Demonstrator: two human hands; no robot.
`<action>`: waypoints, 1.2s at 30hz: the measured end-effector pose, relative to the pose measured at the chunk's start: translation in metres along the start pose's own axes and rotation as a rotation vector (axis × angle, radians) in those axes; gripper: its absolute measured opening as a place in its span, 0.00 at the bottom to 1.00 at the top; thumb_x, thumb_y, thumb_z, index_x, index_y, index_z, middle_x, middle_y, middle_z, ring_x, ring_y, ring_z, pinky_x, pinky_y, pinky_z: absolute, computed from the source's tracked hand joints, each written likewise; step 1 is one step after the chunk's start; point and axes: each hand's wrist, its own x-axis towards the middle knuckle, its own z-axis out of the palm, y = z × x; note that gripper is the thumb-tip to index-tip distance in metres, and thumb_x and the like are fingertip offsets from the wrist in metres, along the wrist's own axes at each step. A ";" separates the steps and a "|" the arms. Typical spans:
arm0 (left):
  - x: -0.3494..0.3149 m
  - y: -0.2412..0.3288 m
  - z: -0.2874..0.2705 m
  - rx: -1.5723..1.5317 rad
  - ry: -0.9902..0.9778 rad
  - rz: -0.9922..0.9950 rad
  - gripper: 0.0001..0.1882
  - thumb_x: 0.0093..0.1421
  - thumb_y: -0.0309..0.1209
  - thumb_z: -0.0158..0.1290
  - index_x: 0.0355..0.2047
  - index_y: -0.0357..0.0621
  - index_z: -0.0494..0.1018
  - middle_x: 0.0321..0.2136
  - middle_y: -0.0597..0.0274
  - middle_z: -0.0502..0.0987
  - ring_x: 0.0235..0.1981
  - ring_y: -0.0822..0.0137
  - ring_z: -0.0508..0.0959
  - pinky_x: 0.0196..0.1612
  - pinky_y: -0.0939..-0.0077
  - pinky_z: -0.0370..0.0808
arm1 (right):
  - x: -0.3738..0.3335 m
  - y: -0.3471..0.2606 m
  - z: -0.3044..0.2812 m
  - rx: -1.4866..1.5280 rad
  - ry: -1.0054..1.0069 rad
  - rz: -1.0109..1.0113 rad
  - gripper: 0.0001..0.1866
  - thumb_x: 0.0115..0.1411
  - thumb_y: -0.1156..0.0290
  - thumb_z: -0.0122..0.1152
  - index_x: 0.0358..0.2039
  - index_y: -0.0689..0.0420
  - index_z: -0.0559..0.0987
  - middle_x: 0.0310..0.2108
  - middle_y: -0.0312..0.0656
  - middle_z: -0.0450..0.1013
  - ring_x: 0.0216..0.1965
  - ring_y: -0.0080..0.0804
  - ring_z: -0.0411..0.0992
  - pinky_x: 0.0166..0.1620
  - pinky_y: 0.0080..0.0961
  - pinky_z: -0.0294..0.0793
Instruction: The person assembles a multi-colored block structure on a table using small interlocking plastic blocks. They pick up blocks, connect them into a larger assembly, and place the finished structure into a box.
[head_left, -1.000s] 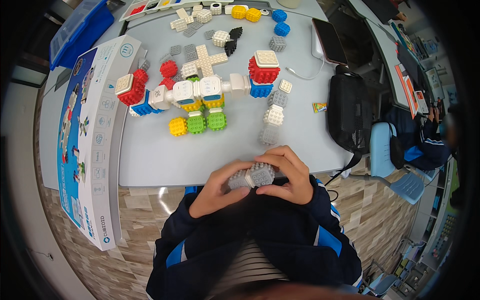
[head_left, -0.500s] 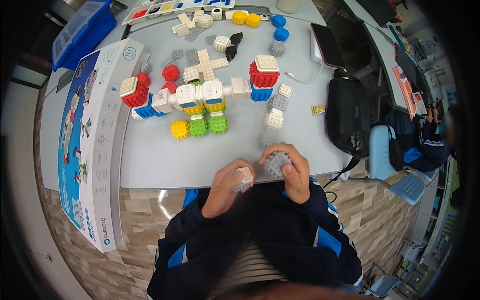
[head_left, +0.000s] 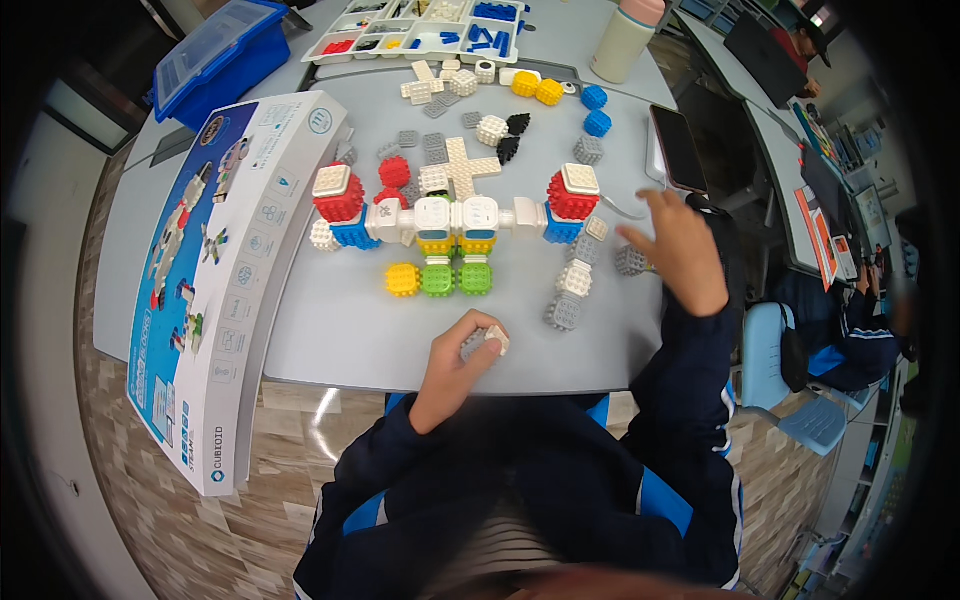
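Note:
My left hand [head_left: 452, 362] is closed around a grey studded block with a cream plate [head_left: 495, 338] on it, held over the table's near edge. My right hand [head_left: 688, 252] is open on the right side of the table, its fingers spread. Just beside its fingers lies a loose grey studded block [head_left: 630, 261]. A line of joined grey and white blocks [head_left: 574, 278] lies to the left of that hand. Further left, beyond my hands, stands a wide built figure [head_left: 455, 212] of white, red, blue, yellow and green blocks.
A tall printed box [head_left: 265, 260] stands along the left side, with a blue lidded bin [head_left: 215, 62] behind. A parts tray [head_left: 420, 42], a bottle [head_left: 626, 40] and a phone [head_left: 678, 148] sit further off. A cream cross-shaped piece [head_left: 465, 170] and several loose blocks lie behind the figure.
My right hand has moved right and away from me, opened, and let go of the grey block. My left hand still grips its block. The view has shifted a little.

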 end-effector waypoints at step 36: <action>0.000 0.036 0.014 0.165 0.026 0.063 0.28 0.76 0.51 0.34 0.44 0.35 0.71 0.29 0.64 0.76 0.26 0.80 0.70 0.29 0.83 0.66 | -0.054 -0.071 -0.025 0.919 -0.282 -0.471 0.26 0.47 0.77 0.73 0.49 0.65 0.81 0.42 0.47 0.76 0.32 0.33 0.74 0.37 0.24 0.76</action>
